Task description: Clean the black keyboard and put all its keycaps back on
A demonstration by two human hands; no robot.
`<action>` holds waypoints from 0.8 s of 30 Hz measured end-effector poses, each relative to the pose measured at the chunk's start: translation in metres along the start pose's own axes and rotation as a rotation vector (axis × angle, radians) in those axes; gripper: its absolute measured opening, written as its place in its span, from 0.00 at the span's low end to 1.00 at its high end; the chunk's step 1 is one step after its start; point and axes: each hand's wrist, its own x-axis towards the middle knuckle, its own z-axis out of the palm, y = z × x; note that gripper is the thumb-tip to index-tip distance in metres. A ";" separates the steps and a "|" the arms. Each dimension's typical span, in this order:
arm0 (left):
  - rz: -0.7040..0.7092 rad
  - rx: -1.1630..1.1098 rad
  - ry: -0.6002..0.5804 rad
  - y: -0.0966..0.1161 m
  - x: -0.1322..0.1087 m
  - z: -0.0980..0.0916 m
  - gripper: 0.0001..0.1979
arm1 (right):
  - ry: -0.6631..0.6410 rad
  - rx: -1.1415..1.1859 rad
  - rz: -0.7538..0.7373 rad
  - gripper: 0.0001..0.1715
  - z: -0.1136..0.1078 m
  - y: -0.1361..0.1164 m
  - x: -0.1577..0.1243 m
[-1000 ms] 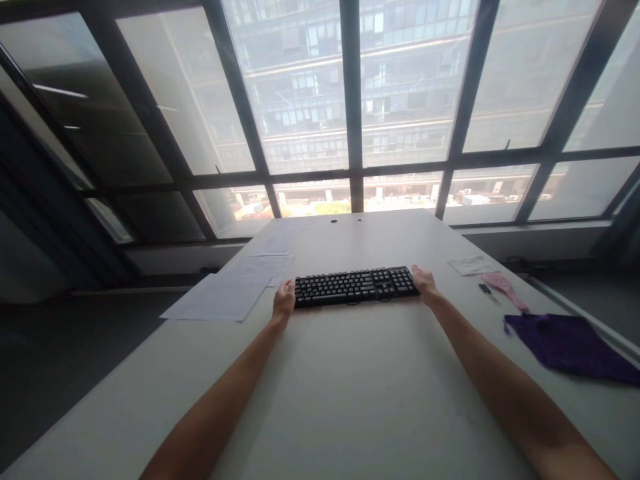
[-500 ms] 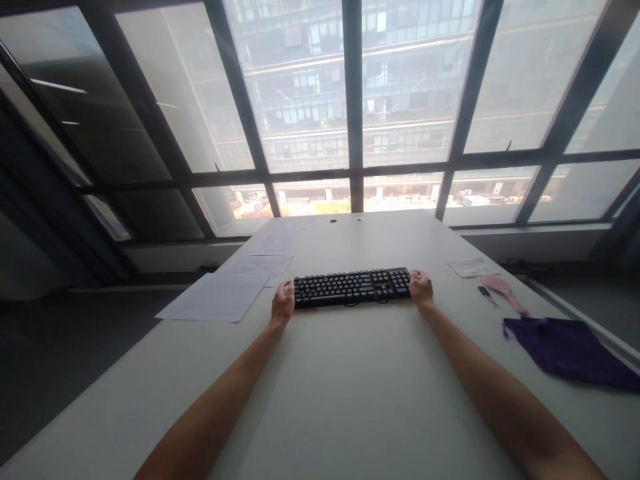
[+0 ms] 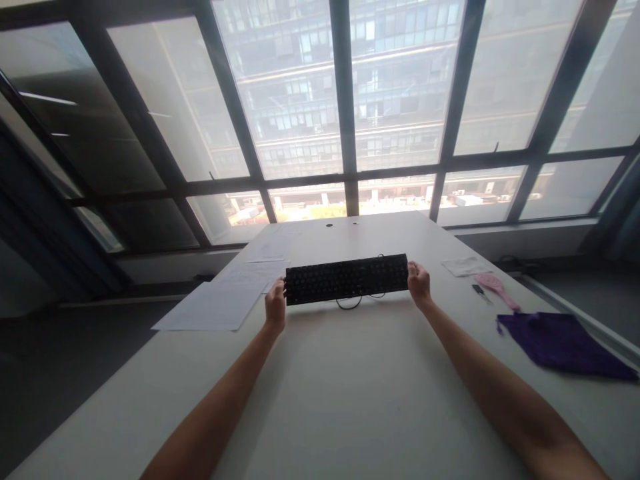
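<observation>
A black computer keyboard (image 3: 347, 280) is held up off the white table (image 3: 340, 393), tilted so its keyed side faces me. My left hand (image 3: 275, 304) grips its left end, and my right hand (image 3: 419, 281) is closed round the right end, which sits slightly higher. Below the keyboard's lower edge a loop of black cable (image 3: 349, 304) hangs, and a bit more cable shows above the top edge. The fingers behind the keyboard are hidden.
White paper sheets (image 3: 205, 308) lie on the left side. To the right are a clear plastic packet (image 3: 466, 267), a pink hairbrush-like item (image 3: 493, 283), a small dark-headed item (image 3: 480, 291) and a purple cloth pouch (image 3: 565, 343). Large windows (image 3: 300, 87) stand beyond the table.
Both hands have raised the keyboard from the table and tipped it upright, its right end now higher. More cable shows beneath it. The view has turned slightly.
</observation>
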 end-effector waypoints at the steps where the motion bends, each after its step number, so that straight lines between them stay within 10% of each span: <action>1: -0.004 -0.037 0.011 0.003 0.000 0.001 0.25 | -0.002 0.008 -0.020 0.36 0.000 -0.004 0.001; 16: -0.130 -0.208 0.130 0.047 0.012 0.006 0.26 | 0.020 0.155 -0.220 0.43 -0.001 -0.060 0.005; 24: -0.282 -0.511 -0.037 0.064 0.014 0.004 0.20 | 0.020 0.265 -0.248 0.41 -0.003 -0.061 0.004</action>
